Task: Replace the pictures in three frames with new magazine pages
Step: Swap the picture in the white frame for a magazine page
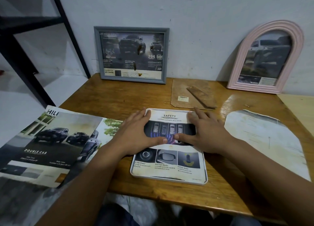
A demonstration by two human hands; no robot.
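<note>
At centre of the wooden surface (119,96), a white frame (169,179) lies face down with a "Safety" magazine page (171,159) laid into it. Left hand (138,134) and right hand (206,133) both spread flat, fingers straight, pressing the page down. Step judged: seating the new page. Grey frame (131,54) and pink arched frame (265,57) lean on the wall, already filled. Next likely: fetch the brown backing board (185,93) behind and fit it over the page.
</note>
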